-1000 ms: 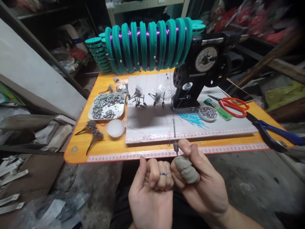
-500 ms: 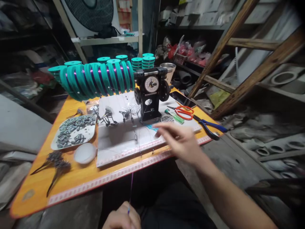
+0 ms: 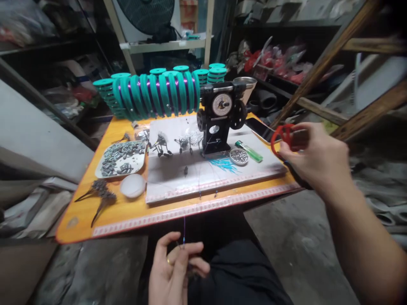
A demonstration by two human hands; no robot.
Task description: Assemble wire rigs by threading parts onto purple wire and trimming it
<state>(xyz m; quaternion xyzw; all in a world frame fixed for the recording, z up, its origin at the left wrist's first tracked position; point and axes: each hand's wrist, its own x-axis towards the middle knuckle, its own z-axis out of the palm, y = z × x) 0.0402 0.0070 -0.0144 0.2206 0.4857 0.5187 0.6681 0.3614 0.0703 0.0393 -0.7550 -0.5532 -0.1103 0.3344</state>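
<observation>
My left hand [image 3: 176, 269] sits low over my lap, pinching a thin purple line [image 3: 184, 224] that runs up toward the orange table [image 3: 127, 214]. My right hand [image 3: 314, 159] is raised at the table's right end, closed around the red-handled scissors [image 3: 281, 135], lifted off the table. A row of teal spools wound with purple line [image 3: 155, 95] sits on a black winding machine with a dial [image 3: 221, 116] at the back. A small dark sinker [image 3: 185, 170] lies on the white board [image 3: 190, 178].
A tray of grey metal weights [image 3: 122, 157], a white lid [image 3: 132, 185] and feathered hook bundles [image 3: 100, 192] lie on the left. A tin of beads [image 3: 239, 156], green lighter [image 3: 253, 151], phone [image 3: 263, 128] and blue-handled pliers [image 3: 295, 178] lie on the right. Wooden ladder rails [image 3: 349, 114] stand right.
My right hand left the line, reached across the table to the right and picked up the red scissors. My left hand dropped lower, still pinching the line. The camera swung right.
</observation>
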